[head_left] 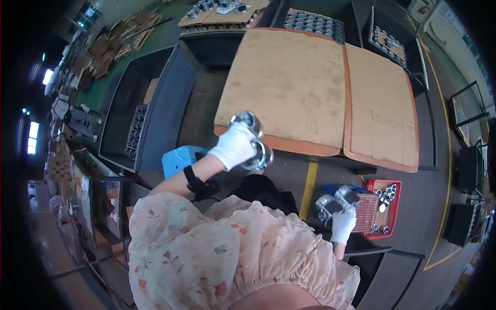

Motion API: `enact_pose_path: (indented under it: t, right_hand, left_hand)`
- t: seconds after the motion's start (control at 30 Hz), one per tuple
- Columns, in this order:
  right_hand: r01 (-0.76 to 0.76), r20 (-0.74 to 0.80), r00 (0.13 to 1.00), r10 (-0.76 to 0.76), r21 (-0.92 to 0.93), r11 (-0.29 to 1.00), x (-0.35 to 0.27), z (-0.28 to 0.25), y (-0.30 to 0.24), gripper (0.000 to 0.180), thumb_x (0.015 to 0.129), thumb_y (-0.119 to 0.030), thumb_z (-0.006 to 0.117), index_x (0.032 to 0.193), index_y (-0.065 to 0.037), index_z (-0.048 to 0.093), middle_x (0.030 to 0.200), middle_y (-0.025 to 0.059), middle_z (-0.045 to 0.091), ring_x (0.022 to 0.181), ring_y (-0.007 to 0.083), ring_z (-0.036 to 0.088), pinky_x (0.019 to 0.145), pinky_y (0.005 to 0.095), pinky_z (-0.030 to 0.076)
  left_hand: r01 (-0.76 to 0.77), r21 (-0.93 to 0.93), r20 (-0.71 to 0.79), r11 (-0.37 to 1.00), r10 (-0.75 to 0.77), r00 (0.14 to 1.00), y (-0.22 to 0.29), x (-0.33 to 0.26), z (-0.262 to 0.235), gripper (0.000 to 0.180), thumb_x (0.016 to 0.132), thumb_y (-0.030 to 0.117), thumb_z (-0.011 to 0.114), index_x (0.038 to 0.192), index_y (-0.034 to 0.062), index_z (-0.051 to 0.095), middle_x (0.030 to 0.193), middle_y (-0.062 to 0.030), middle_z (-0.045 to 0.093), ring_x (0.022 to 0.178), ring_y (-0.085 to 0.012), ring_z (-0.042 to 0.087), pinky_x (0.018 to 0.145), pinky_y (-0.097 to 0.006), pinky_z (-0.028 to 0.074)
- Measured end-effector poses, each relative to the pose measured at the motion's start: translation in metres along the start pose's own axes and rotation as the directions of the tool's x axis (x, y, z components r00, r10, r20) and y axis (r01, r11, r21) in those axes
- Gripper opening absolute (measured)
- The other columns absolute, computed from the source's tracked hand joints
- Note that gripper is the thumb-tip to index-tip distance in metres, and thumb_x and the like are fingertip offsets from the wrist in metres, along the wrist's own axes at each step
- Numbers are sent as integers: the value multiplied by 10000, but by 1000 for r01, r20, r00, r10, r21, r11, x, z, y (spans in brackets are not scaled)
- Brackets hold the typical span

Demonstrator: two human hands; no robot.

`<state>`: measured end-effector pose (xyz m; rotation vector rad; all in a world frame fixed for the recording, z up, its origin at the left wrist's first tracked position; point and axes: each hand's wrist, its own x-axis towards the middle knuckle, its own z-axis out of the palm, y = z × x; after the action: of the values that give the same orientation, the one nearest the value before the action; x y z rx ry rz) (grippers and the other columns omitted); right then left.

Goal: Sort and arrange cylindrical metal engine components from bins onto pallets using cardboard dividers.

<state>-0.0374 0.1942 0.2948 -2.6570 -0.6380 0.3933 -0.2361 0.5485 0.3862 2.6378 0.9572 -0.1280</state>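
Observation:
My left hand (233, 145), in a white glove, is closed round two shiny, ring-shaped metal parts (263, 156). They are near the front left edge of a cardboard-topped table (289, 88). Lower down on the right, my right hand (343, 225), also gloved in white, grips two similar silver-grey metal parts (325, 207). These parts hang beside a red plastic crate (398, 201) that has several more metal pieces inside. My fingers partly hide the parts in both hands, so their exact kind cannot be told.
A second cardboard sheet (382, 103) adjoins the first. On the left stand a blue stool (178, 159) and a deep grey bin (165, 103) with rows of metal parts. Further trays of parts (315, 25) lie beyond the table. A yellow line (309, 188) marks the floor.

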Motion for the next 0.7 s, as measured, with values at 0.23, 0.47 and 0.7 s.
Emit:
enact_pose_path:
  t: [0.23,0.47,0.7]
  right_hand:
    - [480,24,877,-480,-64,875,85,24,-199,306,718,-99,632,1006,-168,707,1152,163,597,955,334,624,825,405,514]
    - [576,230,816,-530,-258,776,145,107,-349,179,822,-140,553,951,-91,668,925,166,654,756,351,673,658,424,555]
    - [215,269,947,-173,-132,968,170,171,-415,267,895,-244,449,1035,-73,597,833,238,662,794,400,664,689,478,546]
  left_hand:
    - [149,96,6,984,-150,989,-132,73,-23,275,758,164,600,999,50,669,1023,-193,609,927,-337,630,814,-422,522]
    - [-125,143,-13,982,129,992,-186,139,13,241,768,68,541,963,-70,571,887,-260,608,770,-372,649,668,-436,545]
    - [-95,71,-106,993,102,989,-183,151,31,198,810,52,513,955,-79,542,844,-241,612,657,-347,652,574,-433,543]
